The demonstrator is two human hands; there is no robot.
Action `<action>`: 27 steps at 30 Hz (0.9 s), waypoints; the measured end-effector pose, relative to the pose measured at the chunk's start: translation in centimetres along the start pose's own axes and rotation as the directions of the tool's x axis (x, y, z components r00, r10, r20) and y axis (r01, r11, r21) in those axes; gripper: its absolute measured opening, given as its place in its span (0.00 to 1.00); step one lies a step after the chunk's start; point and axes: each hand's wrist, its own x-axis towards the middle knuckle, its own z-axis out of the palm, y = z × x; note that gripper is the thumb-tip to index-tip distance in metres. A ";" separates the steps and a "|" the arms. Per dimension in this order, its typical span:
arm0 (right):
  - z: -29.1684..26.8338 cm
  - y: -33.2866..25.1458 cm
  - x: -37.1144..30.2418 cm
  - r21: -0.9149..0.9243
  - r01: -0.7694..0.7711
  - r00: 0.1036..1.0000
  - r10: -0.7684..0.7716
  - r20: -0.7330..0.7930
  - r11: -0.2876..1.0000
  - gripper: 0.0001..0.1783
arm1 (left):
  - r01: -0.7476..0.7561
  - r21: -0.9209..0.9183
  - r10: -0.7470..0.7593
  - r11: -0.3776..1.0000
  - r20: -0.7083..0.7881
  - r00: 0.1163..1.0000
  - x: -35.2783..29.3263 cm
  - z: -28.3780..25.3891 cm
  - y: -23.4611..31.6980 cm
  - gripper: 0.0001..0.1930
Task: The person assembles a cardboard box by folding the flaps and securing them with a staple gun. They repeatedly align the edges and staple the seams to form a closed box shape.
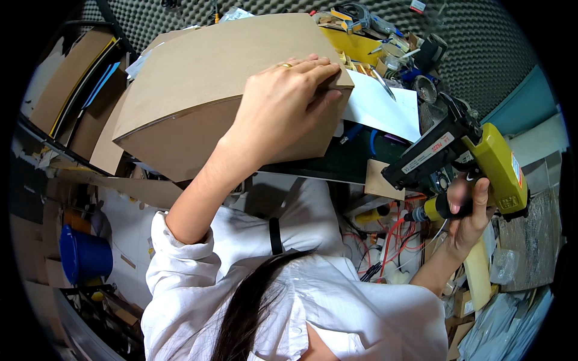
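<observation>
A large brown fibreboard box (223,72) sits tilted on the dark green work surface (346,161). My left hand (289,90) lies on it near its right corner, fingers flat along the top panel and thumb by the front edge. On the right, my right hand (466,210) is wrapped round the handle of a yellow-green and black air nail gun (500,171). Its long black magazine (424,156) points left, toward the box but apart from it. An air hose fitting (418,213) shows at the handle's end.
White paper (385,108) with a pen (383,84) on it lies right of the box. Cluttered tools and a yellow bin (352,45) stand behind. Red hoses (400,237) tangle below the table edge. A blue bucket (84,256) stands on the floor at left.
</observation>
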 end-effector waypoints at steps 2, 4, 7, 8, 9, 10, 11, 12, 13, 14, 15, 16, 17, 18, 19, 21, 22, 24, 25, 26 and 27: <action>0.1 -0.2 -0.6 0.005 -0.013 1.000 0.013 -0.017 1.000 0.23 | 0.033 -0.031 -0.033 0.999 -0.001 0.999 0.1 0.1 0.0 0.17; -0.5 -0.2 -0.9 0.000 -0.022 1.000 0.022 -0.007 1.000 0.25 | 0.033 -0.012 -0.033 0.999 -0.013 0.999 0.2 0.6 0.1 0.17; -1.1 0.0 -1.1 0.005 -0.045 0.999 0.046 -0.008 0.999 0.28 | 0.050 0.003 -0.050 0.999 -0.020 0.999 -0.1 0.8 0.2 0.16; -1.2 0.0 -1.1 0.015 -0.045 0.999 0.045 -0.005 0.999 0.28 | 0.055 0.004 -0.055 0.998 -0.023 0.998 -0.1 0.9 0.2 0.16; -1.3 0.1 -1.0 0.025 -0.044 0.999 0.044 -0.001 0.999 0.29 | 0.054 0.004 -0.054 0.999 -0.032 0.998 -0.1 0.9 0.3 0.16; -1.4 0.2 -1.0 0.036 -0.044 0.999 0.044 0.003 0.998 0.29 | 0.054 0.005 -0.053 0.999 -0.041 0.998 -0.2 0.9 0.3 0.16; -1.5 0.4 -0.9 0.036 -0.044 0.999 0.044 0.000 0.998 0.29 | 0.055 0.007 -0.054 0.998 -0.050 0.997 -0.3 0.8 0.3 0.16; -1.5 0.5 -0.8 0.037 -0.044 0.999 0.044 -0.001 0.998 0.29 | 0.054 0.016 -0.053 0.998 -0.048 0.997 -0.4 0.7 0.3 0.16; -1.5 0.7 -0.7 0.038 -0.045 0.999 0.045 -0.002 0.998 0.29 | 0.054 0.027 -0.053 0.998 -0.046 0.998 -0.4 0.6 0.3 0.16; -1.5 0.6 -0.7 0.041 -0.042 0.999 0.042 -0.004 0.998 0.29 | 0.044 0.026 -0.042 0.999 -0.047 0.998 -0.2 0.6 0.4 0.16; -1.4 0.4 -0.7 0.044 -0.039 0.999 0.039 -0.006 0.998 0.29 | 0.037 0.020 -0.036 0.999 -0.048 0.998 0.0 0.7 0.4 0.16; -1.4 0.3 -0.7 0.047 -0.035 0.999 0.036 -0.009 0.998 0.29 | 0.029 0.013 -0.029 0.999 -0.048 0.998 0.3 0.8 0.4 0.16; -1.5 0.4 -0.7 0.048 -0.032 0.999 0.032 -0.006 0.998 0.29 | 0.030 0.013 -0.029 0.999 -0.047 0.998 0.2 0.9 0.4 0.16; -1.6 0.6 -0.7 0.048 -0.028 1.000 0.029 -0.005 0.998 0.29 | 0.031 0.013 -0.030 0.999 -0.047 0.998 0.2 1.0 0.3 0.16; -1.7 0.7 -0.8 0.047 -0.024 1.000 0.024 -0.005 0.999 0.29 | 0.031 0.012 -0.031 0.999 -0.047 0.998 0.2 1.2 0.3 0.16; -1.6 1.0 -0.8 0.059 -0.047 0.999 0.047 0.001 0.997 0.30 | 0.045 0.037 -0.043 0.998 -0.046 0.998 -0.4 1.0 0.2 0.16; -1.5 1.1 -0.9 0.065 -0.060 0.998 0.059 0.004 0.996 0.30 | 0.049 0.054 -0.047 0.997 -0.046 0.998 -0.6 0.9 0.2 0.16; -1.8 0.8 -1.1 0.062 -0.055 0.998 0.057 -0.027 0.997 0.30 | 0.029 0.045 -0.027 0.999 -0.054 0.998 -0.1 1.1 0.2 0.16; -1.9 0.6 -1.2 0.061 -0.053 0.998 0.056 -0.041 0.997 0.30 | 0.023 0.038 -0.021 0.999 -0.058 0.998 0.1 1.1 0.2 0.16; -2.1 0.7 -1.3 0.064 -0.059 0.997 0.062 -0.034 0.996 0.30 | 0.023 0.040 -0.021 0.999 -0.061 0.998 0.0 1.1 0.2 0.16; -2.2 0.7 -1.3 0.067 -0.066 0.997 0.068 -0.028 0.996 0.30 | 0.022 0.044 -0.019 0.999 -0.062 0.998 0.0 1.1 0.3 0.16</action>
